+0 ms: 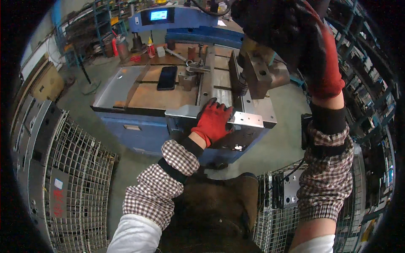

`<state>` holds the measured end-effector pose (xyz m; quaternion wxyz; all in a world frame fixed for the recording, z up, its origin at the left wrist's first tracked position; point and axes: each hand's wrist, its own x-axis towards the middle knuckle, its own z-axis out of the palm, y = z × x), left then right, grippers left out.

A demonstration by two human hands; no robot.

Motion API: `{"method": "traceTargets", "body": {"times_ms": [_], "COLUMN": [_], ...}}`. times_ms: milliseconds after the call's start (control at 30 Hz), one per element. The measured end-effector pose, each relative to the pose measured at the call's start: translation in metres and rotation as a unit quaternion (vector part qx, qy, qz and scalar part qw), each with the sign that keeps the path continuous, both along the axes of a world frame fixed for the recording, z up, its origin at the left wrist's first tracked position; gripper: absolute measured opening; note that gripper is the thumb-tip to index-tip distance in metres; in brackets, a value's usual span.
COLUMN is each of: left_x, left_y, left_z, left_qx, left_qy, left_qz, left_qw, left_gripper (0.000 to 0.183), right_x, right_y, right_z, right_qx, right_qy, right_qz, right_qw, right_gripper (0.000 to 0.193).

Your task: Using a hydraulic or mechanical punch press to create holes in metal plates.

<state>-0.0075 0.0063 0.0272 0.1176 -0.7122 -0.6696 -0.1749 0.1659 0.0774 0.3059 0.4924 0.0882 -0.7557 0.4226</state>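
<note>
My left hand (214, 121), in a red glove with dark fingertips, grips a long bent sheet-metal part (249, 119) at the front edge of the blue machine's table. Its fingers curl over the part's top edge, and holes show in the metal to the right of the hand. Raised at the upper right, my right hand (314, 46) wears a red and black glove. It is up by the dark machine head, and its fingers blend into the dark shapes there. Below that head, a metal tool block (258, 76) stands close above the right end of the table.
A black phone (167, 78) lies on the table, left of a clamp (187, 80). Behind are a small red bottle (151, 48) and a lit screen (158, 15). Wire-mesh baskets stand at left (80, 181) and lower right (270, 215). Racks (371, 84) line the right side.
</note>
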Motion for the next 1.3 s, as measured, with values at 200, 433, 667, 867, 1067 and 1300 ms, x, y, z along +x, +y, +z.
{"method": "traceTargets", "body": {"times_ms": [200,433,667,867,1067,1300], "left_x": [0.005,0.002,-0.001,0.003,0.0,0.001], "left_y": [0.002,0.007,0.006,0.011,0.012,0.009], "left_z": [0.002,-0.005,-0.005,-0.006,-0.01,-0.006], "left_qx": [-0.015,0.019,0.022,0.029,0.037,0.04], "left_qy": [-0.006,0.002,-0.019,0.001,-0.018,-0.008], "left_qz": [0.006,0.005,-0.007,-0.013,-0.02,-0.021], "left_qw": [1.0,1.0,1.0,0.999,0.999,0.999], "left_gripper": [0.078,0.081,0.078,0.077,0.075,0.074], "right_x": [0.02,0.024,0.033,0.05,0.042,0.037], "right_y": [0.031,0.018,0.022,0.038,0.009,0.0], "right_z": [-0.004,-0.015,-0.029,-0.038,-0.039,-0.044], "right_qx": [0.126,0.082,0.061,0.082,-0.018,-0.058], "right_qy": [-0.043,-0.059,-0.058,-0.067,-0.066,-0.016], "right_qz": [-0.048,-0.11,-0.113,-0.101,-0.152,-0.14], "right_qw": [0.99,0.989,0.99,0.989,0.986,0.988], "right_gripper": [0.052,0.05,0.048,0.046,0.041,0.039]}}
